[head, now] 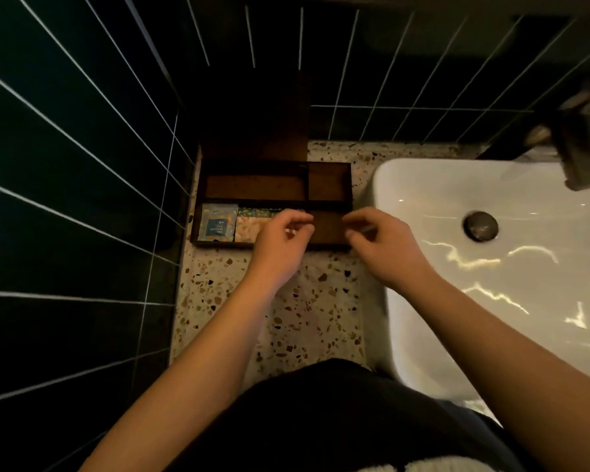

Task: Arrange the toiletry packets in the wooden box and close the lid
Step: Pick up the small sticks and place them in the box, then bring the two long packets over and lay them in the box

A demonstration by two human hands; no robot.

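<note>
A person in dark clothing [321,420] is standing at the bottom of the view, both bare forearms reaching forward toward twelve o'clock over a speckled terrazzo counter [307,311]. The left hand [280,240] is hovering over the near edge of the wooden box [198,219], fingers curled inward with thumb and fingertips pinched close together; whether anything is sitting between them I cannot tell, since the hand is blurred. The right hand [382,243] is lying just to the three o'clock side of the left one, over the box's near right corner, fingers likewise curled in a loose pinch, and its contents cannot be made out either.

The box is sitting on the counter at about eleven o'clock from the person, against the dark tiled wall [65,199] on its nine o'clock side. Its near compartment is holding a blue-labelled packet [217,222] at the nine o'clock end, and a pale orange patterned packet [249,228] is lying just beside it, partly under the left hand. The right stretch of that near compartment is showing bare wood. Beyond it, the long far compartment [252,187] and a smaller square compartment [329,182] at the one o'clock corner are showing bare wood too. The lid [273,131] is standing open, leaning up at the box's far side.

A white sink [423,185] is filling the three o'clock side, with a drain [480,226] in its bowl and a dark tap [576,155] above it.
</note>
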